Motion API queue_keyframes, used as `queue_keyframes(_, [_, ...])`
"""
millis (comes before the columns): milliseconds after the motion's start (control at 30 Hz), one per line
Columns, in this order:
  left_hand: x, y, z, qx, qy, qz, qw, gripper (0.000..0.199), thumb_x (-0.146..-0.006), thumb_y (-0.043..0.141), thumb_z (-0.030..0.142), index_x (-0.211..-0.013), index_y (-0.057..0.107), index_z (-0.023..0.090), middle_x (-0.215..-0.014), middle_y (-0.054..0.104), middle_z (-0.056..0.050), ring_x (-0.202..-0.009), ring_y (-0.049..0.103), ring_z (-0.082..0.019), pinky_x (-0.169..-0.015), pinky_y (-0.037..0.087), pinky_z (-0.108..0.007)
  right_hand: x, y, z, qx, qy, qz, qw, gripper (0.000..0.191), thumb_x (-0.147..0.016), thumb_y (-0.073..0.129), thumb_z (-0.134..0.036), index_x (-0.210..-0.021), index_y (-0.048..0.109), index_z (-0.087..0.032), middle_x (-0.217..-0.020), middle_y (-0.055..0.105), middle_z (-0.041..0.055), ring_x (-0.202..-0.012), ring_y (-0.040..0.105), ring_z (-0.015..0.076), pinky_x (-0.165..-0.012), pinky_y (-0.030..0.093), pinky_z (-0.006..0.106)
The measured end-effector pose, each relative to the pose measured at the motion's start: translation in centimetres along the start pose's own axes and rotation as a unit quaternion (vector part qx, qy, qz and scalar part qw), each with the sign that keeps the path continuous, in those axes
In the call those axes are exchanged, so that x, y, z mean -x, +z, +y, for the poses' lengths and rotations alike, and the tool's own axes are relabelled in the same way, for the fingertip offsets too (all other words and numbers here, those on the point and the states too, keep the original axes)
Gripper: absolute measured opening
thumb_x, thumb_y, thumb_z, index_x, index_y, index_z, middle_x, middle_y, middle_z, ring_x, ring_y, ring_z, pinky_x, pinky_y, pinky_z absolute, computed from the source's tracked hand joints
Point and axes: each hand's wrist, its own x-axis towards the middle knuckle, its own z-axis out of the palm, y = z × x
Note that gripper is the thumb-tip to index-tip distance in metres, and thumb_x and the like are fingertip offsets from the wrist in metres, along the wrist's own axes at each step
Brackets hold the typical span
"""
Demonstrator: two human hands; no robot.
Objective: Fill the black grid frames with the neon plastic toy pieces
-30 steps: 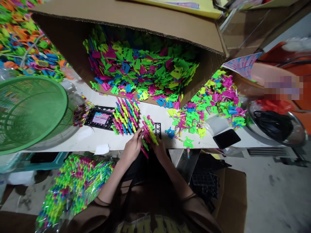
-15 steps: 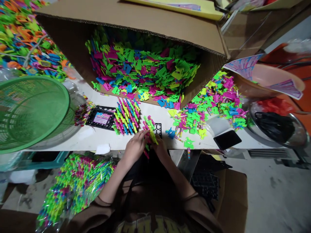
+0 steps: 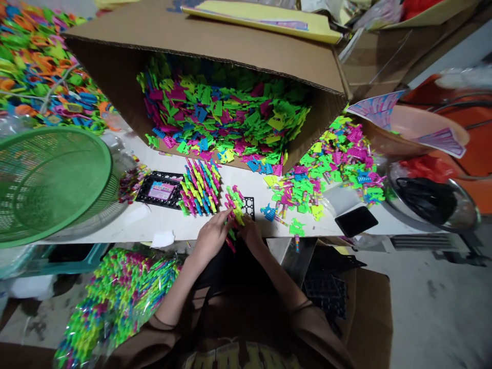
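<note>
Head view: plastic pieces point(image 3: 226, 110) inside cardboard box point(image 3: 230, 38)

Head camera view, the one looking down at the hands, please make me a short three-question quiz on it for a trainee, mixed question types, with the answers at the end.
1. Multiple choice: what do the left hand and right hand have between them?
A) a red bag
B) a cluster of colourful plastic pieces
C) a sheet of white paper
2. True or false: the green basket is to the left of both hands.
3. Fill in the material: beyond the hands, an open box made of ____ contains a heap of loose plastic pieces.

Key: 1. B; 2. True; 3. cardboard.
</note>
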Motion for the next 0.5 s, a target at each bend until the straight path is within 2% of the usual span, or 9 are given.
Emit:
queue_keyframes(133, [0.6,0.0,0.1,0.043,-0.033,0.000,0.999,0.043,-0.096,0.041,0.039,-0.137,0.049,0.029,-0.137,0.058,-0.004,-0.121,0.058,-0.026,-0.098,0.048,-0.039,0.6,-2.0,0.8,0.004,0.017,0.042,0.999,0.017,-0.088,0.052,-0.017,-0.094,0.067,-0.021,-0.091,0.068,0.0051,-0.080,0.065,0.0181,-0.067,0.051,0.028])
queue_keyframes(267, [1.9,0.6,-0.6,0.130,-0.070,0.024,0.989,0.046,-0.096,0.040,0.040,-0.140,0.042,0.025,-0.134,0.059,-0.009,-0.117,0.061,-0.024,-0.098,0.049,-0.040,2.4,-6.4,3.0,0.136,0.113,0.104,0.979,0.015,-0.086,0.053,-0.017,-0.094,0.065,-0.020,-0.095,0.066,0.0071,-0.084,0.063,0.0197,-0.066,0.048,0.028])
queue_keyframes(367, [2.9,1.4,-1.4,0.177,-0.072,0.036,0.981,0.047,-0.096,0.039,0.042,-0.137,0.041,0.021,-0.134,0.058,-0.012,-0.119,0.060,-0.023,-0.099,0.048,-0.039,3.7,-9.0,4.6,0.232,0.137,0.092,0.959,0.011,-0.085,0.056,-0.018,-0.091,0.065,-0.019,-0.095,0.064,0.0094,-0.084,0.061,0.0210,-0.058,0.042,0.026])
queue_keyframes(500, [3.8,2.1,-2.0,0.160,-0.014,0.051,0.986,0.047,-0.095,0.042,0.042,-0.138,0.041,0.022,-0.144,0.047,-0.013,-0.129,0.050,-0.023,-0.106,0.043,-0.040,4.2,-9.8,5.6,0.230,0.119,0.044,0.965,0.012,-0.085,0.056,-0.019,-0.093,0.065,-0.020,-0.091,0.064,0.0086,-0.080,0.061,0.0201,-0.053,0.038,0.025])
